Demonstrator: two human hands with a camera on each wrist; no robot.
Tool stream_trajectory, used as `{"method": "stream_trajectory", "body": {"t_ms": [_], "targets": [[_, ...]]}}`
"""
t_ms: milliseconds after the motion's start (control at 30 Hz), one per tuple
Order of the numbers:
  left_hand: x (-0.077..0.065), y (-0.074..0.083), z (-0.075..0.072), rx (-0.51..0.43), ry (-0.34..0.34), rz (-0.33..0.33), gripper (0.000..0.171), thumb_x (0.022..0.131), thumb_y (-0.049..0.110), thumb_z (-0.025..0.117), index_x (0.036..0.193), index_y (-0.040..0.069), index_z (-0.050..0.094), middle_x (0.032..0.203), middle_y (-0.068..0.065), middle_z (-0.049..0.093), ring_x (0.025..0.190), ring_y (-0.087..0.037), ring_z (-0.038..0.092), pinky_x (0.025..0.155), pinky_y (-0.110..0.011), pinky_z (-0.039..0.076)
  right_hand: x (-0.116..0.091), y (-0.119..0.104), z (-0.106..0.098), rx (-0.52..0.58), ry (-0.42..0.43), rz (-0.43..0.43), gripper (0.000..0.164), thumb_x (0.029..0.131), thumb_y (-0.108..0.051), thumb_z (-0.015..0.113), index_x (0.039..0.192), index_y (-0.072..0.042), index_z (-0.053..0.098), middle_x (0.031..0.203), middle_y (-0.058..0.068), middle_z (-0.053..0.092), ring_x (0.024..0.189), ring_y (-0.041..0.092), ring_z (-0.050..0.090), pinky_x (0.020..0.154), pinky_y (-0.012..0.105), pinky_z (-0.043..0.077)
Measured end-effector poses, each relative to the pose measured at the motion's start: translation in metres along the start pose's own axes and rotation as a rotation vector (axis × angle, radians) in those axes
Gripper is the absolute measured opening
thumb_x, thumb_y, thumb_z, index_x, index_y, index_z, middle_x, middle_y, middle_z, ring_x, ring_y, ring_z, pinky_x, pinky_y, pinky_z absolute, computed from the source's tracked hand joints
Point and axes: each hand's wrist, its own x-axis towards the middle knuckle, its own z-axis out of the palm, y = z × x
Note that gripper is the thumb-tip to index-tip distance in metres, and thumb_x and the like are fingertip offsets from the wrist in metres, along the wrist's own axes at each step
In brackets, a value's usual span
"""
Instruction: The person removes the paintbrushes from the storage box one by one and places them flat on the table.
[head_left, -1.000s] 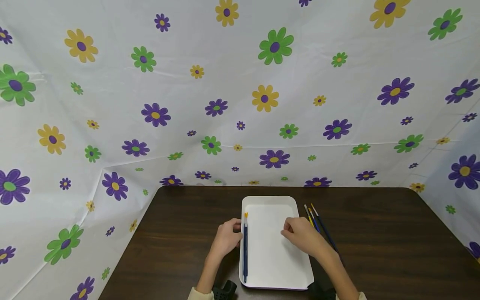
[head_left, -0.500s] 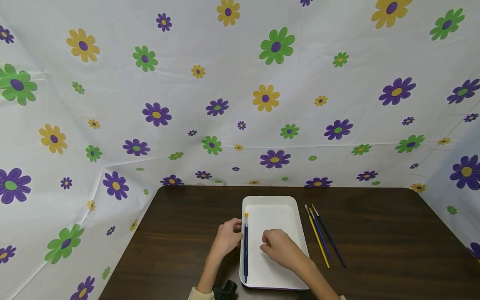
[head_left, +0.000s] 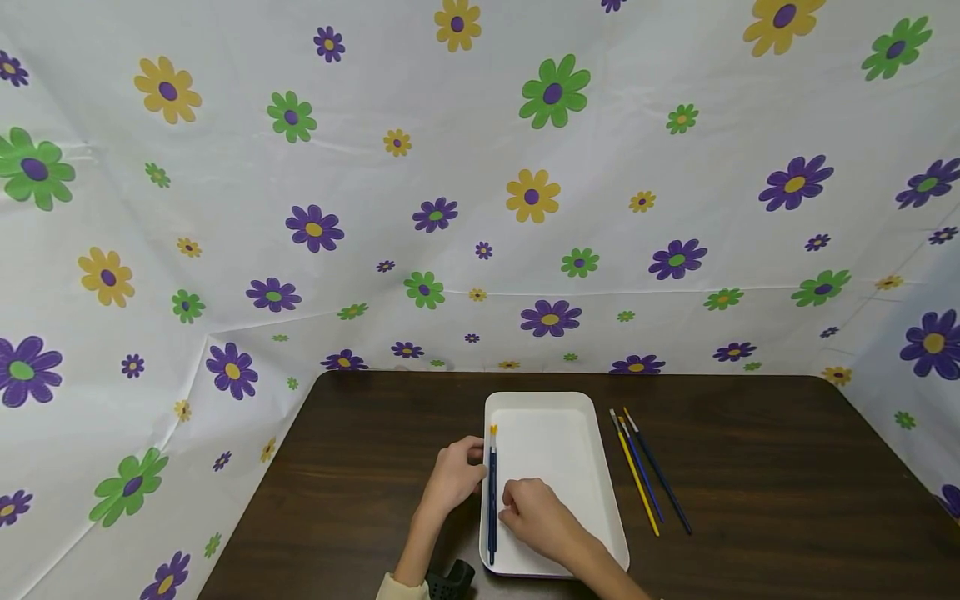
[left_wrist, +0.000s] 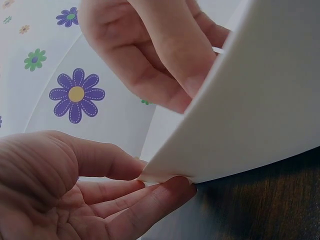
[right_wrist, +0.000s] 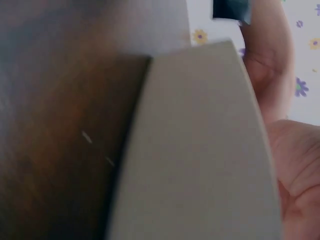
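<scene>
On the table lies a white rectangular tray (head_left: 562, 442), and my left hand (head_left: 452, 477) pinches its left edge. The left wrist view has the thumb on the tray's wall and the fingers beneath. Two dark-blue paintbrushes (head_left: 492, 500) with orange tips lie side by side along the tray's left side, inside it. Just right of their handles, over the tray floor, is my right hand (head_left: 546, 518), its fingers loosely bent and nothing seen between them. In the left wrist view the right fingertips pass behind the tray's wall, hidden.
Right of the tray, a yellow paintbrush (head_left: 637, 479), a blue paintbrush (head_left: 645, 475) and a dark-blue paintbrush (head_left: 663, 479) lie slanted on the dark wooden table (head_left: 780, 467). A white flowered cloth (head_left: 480, 208) hangs behind the table. A black object (head_left: 450, 581) sits by the left wrist.
My right hand has moved left and toward me across the tray, from its right side to beside the two dark-blue paintbrushes. The left hand has stayed on the tray's edge.
</scene>
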Motion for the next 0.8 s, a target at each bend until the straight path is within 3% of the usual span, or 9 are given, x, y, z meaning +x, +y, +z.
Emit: {"method": "stream_trajectory", "body": {"t_ms": [300, 567, 800], "targets": [[0.001, 0.0, -0.001, -0.015, -0.009, 0.005, 0.037, 0.089, -0.008, 0.063, 0.126, -0.01, 0.064, 0.109, -0.025, 0.072, 0.066, -0.021, 0.067, 0.057, -0.035, 0.059, 0.001, -0.003, 0.015, 0.054, 0.049, 0.045, 0.017, 0.083, 0.004, 0.077, 0.076, -0.004, 0.064, 0.064, -0.008, 0.052, 0.059, 0.001, 0.042, 0.052, 0.021, 0.04], [0.002, 0.0, -0.001, 0.002, -0.007, 0.025, 0.039, 0.086, -0.008, 0.062, 0.125, -0.011, 0.064, 0.106, -0.025, 0.072, 0.055, -0.018, 0.064, 0.052, -0.032, 0.056, 0.0, -0.004, 0.02, 0.055, 0.106, 0.013, 0.017, 0.079, 0.006, 0.077, 0.075, -0.003, 0.063, 0.063, -0.008, 0.051, 0.058, 0.001, 0.041, 0.052, 0.022, 0.039], [0.002, 0.002, -0.001, -0.002, -0.008, 0.009, 0.037, 0.087, -0.007, 0.063, 0.124, -0.01, 0.065, 0.106, -0.023, 0.073, 0.054, -0.016, 0.062, 0.052, -0.03, 0.055, 0.0, -0.004, 0.022, 0.069, 0.107, 0.043, 0.017, 0.079, 0.005, 0.078, 0.075, -0.004, 0.063, 0.063, -0.008, 0.049, 0.057, 0.002, 0.041, 0.052, 0.022, 0.038]]}}
